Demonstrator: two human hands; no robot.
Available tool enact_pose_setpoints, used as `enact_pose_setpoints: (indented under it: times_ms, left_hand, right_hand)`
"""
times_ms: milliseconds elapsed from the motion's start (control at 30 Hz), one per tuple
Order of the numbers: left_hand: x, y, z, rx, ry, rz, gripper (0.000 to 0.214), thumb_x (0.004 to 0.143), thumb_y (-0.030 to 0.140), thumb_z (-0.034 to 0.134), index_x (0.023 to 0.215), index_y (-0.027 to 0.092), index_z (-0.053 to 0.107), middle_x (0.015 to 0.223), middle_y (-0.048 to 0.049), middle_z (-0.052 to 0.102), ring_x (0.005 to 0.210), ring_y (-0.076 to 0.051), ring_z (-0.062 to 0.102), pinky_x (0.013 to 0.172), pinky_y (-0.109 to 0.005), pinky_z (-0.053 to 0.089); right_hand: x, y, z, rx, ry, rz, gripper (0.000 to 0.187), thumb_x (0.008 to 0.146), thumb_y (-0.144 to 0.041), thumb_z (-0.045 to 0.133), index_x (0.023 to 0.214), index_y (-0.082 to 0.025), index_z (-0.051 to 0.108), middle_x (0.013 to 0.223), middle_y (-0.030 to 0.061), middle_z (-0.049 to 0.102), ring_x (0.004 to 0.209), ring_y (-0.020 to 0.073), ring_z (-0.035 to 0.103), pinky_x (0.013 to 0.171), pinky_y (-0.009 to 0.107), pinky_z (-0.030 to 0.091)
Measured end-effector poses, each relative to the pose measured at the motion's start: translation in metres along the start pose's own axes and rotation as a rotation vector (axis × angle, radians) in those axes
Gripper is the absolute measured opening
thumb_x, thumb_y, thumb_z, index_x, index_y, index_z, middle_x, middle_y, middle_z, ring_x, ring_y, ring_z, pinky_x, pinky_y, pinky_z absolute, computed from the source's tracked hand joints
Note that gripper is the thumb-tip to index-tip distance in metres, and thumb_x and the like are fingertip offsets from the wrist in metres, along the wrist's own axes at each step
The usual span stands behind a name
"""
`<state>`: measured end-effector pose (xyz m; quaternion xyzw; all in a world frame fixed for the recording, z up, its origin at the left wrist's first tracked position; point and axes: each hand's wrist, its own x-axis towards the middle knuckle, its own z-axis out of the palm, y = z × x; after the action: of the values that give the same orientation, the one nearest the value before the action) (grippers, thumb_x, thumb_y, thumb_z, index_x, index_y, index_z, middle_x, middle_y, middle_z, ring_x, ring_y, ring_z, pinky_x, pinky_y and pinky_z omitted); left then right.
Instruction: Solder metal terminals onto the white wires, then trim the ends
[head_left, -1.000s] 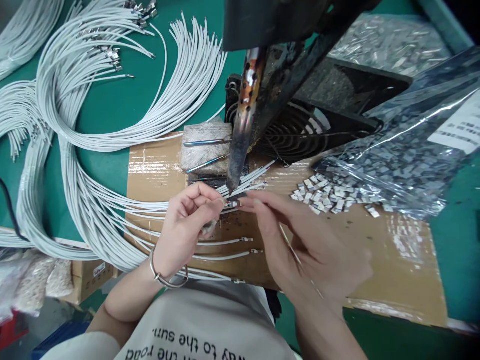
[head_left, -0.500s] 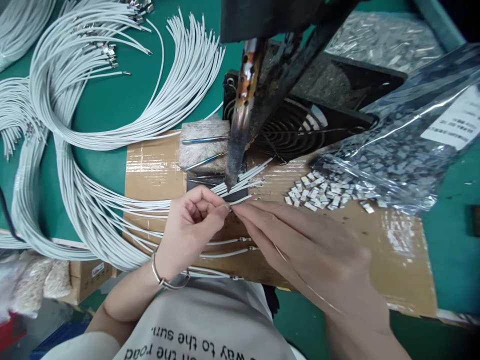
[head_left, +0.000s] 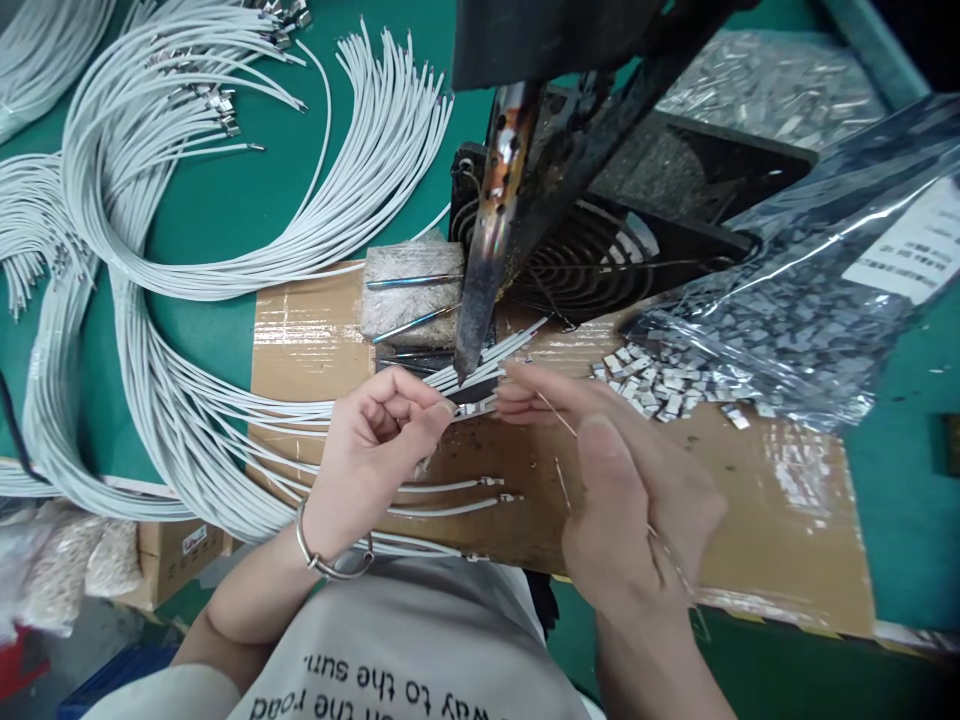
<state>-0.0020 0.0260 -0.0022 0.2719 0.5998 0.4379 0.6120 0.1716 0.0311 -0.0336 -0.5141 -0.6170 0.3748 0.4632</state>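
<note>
My left hand (head_left: 386,425) pinches a white wire between thumb and forefinger. A small metal terminal (head_left: 474,408) sticks out to the right of those fingertips, just under the dark soldering iron tip (head_left: 466,368). To the right is my right hand (head_left: 622,480), somewhat blurred, with a thin solder wire (head_left: 564,487) running through its curled fingers. Its fingertips are close to the terminal; whether they touch it I cannot tell. Two white wires with terminals (head_left: 491,482) lie below on the cardboard (head_left: 787,530). Several wire ends (head_left: 517,345) lie behind the iron tip.
Loose metal terminals (head_left: 652,380) spill from a clear plastic bag (head_left: 795,330) at right. A black fan (head_left: 592,250) stands behind the iron. Bundles of white wires (head_left: 225,270) cover the left side. A wrapped block (head_left: 412,290) bears two thin metal rods.
My right hand has drawn back to the right from my left fingertips and turned, so the terminal now shows. My left hand has stayed almost in place.
</note>
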Motion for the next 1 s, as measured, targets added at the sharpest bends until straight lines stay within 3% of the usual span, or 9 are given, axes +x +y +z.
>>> enact_pose_setpoints:
  times_ms: [100, 167, 267, 433, 633, 833, 1000]
  left_hand:
    - [0.0, 0.001, 0.001, -0.029, 0.018, -0.014, 0.017, 0.089, 0.026, 0.079, 0.079, 0.018, 0.068, 0.059, 0.0055, 0.054, 0.048, -0.005, 0.036, 0.044, -0.016, 0.028]
    - [-0.001, 0.002, 0.001, -0.058, 0.017, -0.019, 0.017, 0.089, 0.024, 0.08, 0.078, 0.017, 0.068, 0.061, 0.0052, 0.054, 0.047, -0.004, 0.035, 0.042, -0.015, 0.027]
    - [0.0, 0.003, 0.003, -0.086, 0.003, -0.015, 0.017, 0.088, 0.023, 0.08, 0.077, 0.016, 0.069, 0.062, 0.0049, 0.054, 0.045, -0.002, 0.033, 0.041, -0.014, 0.025]
    - [0.001, 0.002, 0.003, -0.111, -0.004, -0.015, 0.019, 0.087, 0.027, 0.083, 0.078, 0.016, 0.071, 0.062, 0.0039, 0.055, 0.044, -0.002, 0.031, 0.04, -0.014, 0.021]
    - [0.001, 0.001, 0.002, -0.122, -0.005, 0.009, 0.018, 0.086, 0.025, 0.085, 0.077, 0.016, 0.073, 0.066, 0.0021, 0.06, 0.048, -0.002, 0.036, 0.042, -0.014, 0.025]
    - [0.003, 0.001, 0.003, -0.079, 0.041, 0.096, 0.013, 0.087, 0.019, 0.084, 0.076, 0.017, 0.076, 0.089, -0.0006, 0.07, 0.057, -0.002, 0.042, 0.051, -0.014, 0.036]
    - [0.003, 0.0, 0.003, -0.058, 0.049, 0.13, 0.013, 0.088, 0.016, 0.082, 0.077, 0.018, 0.076, 0.093, 0.0005, 0.071, 0.062, -0.003, 0.049, 0.062, -0.015, 0.045]
  right_hand:
    - [-0.005, 0.002, 0.006, 0.098, 0.08, 0.088, 0.028, 0.107, -0.027, 0.049, 0.129, -0.027, 0.065, 0.099, 0.0026, 0.075, 0.082, 0.0197, 0.073, 0.075, 0.035, 0.061]
    - [-0.006, 0.003, 0.009, 0.104, 0.119, 0.079, 0.011, 0.105, -0.025, 0.053, 0.106, -0.024, 0.064, 0.085, 0.0003, 0.068, 0.073, 0.0169, 0.066, 0.067, 0.031, 0.055]
    - [-0.005, 0.001, 0.01, 0.097, 0.104, 0.024, 0.021, 0.103, -0.018, 0.053, 0.083, -0.022, 0.055, 0.079, -0.0006, 0.06, 0.074, 0.0148, 0.061, 0.069, 0.029, 0.05]
    - [-0.006, -0.007, 0.015, 0.252, 0.1, 0.095, 0.014, 0.098, -0.011, 0.063, 0.09, -0.022, 0.06, 0.114, 0.0053, 0.076, 0.103, 0.0185, 0.076, 0.096, 0.034, 0.061]
    - [-0.012, -0.015, 0.018, 0.342, 0.16, 0.128, 0.017, 0.096, -0.007, 0.065, 0.089, -0.022, 0.064, 0.101, 0.0043, 0.081, 0.1, 0.0199, 0.08, 0.088, 0.033, 0.068]
    - [-0.013, -0.02, 0.016, 0.279, 0.162, 0.113, 0.02, 0.091, -0.006, 0.071, 0.086, -0.023, 0.062, 0.105, 0.0041, 0.083, 0.101, 0.0241, 0.082, 0.097, 0.04, 0.067]
    - [-0.016, -0.019, 0.016, 0.189, 0.126, 0.103, 0.021, 0.088, -0.005, 0.073, 0.087, -0.023, 0.063, 0.113, 0.0044, 0.083, 0.107, 0.0233, 0.081, 0.095, 0.034, 0.065]
